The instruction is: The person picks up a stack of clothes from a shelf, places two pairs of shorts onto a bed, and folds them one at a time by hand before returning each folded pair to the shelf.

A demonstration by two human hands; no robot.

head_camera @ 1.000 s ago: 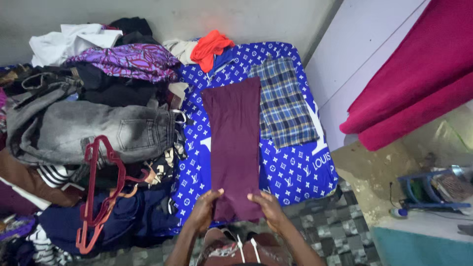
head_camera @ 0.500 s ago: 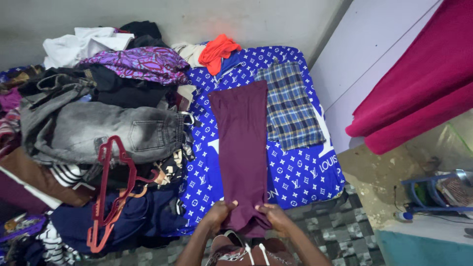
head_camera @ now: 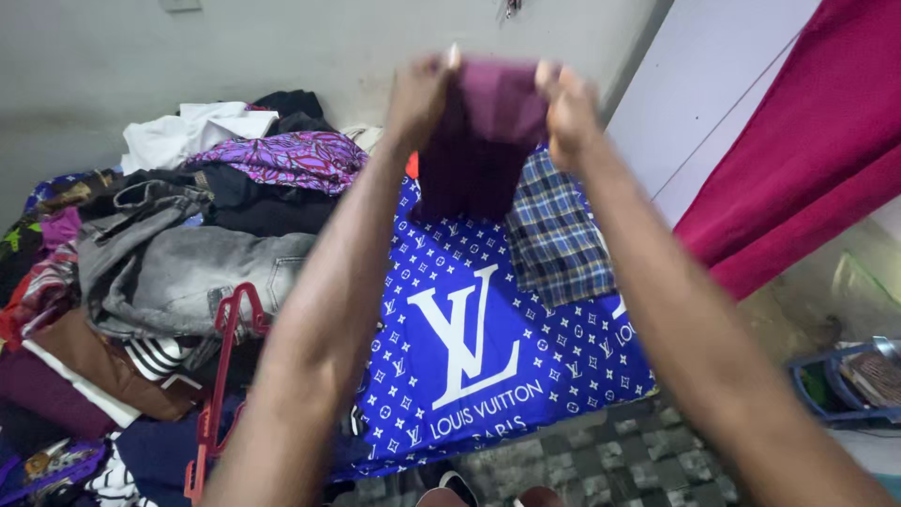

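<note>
My left hand (head_camera: 419,94) and my right hand (head_camera: 567,108) are stretched out far in front of me, each pinching an upper corner of a maroon garment (head_camera: 481,141). The garment hangs folded between them, lifted off a blue patterned cloth (head_camera: 469,347) spread below. A folded blue plaid garment (head_camera: 556,235) lies on that cloth, just under my right hand.
A big heap of clothes fills the left: grey jeans (head_camera: 178,272), a purple patterned fabric (head_camera: 282,158), white cloth (head_camera: 188,131). Red hangers (head_camera: 221,376) lie at its edge. A red curtain (head_camera: 798,178) hangs right, a blue basket (head_camera: 845,380) sits below it.
The maroon garment lay flat and long on the blue cloth with my hands at its near end. Both hands have since lifted it up and away, and it now hangs shortened.
</note>
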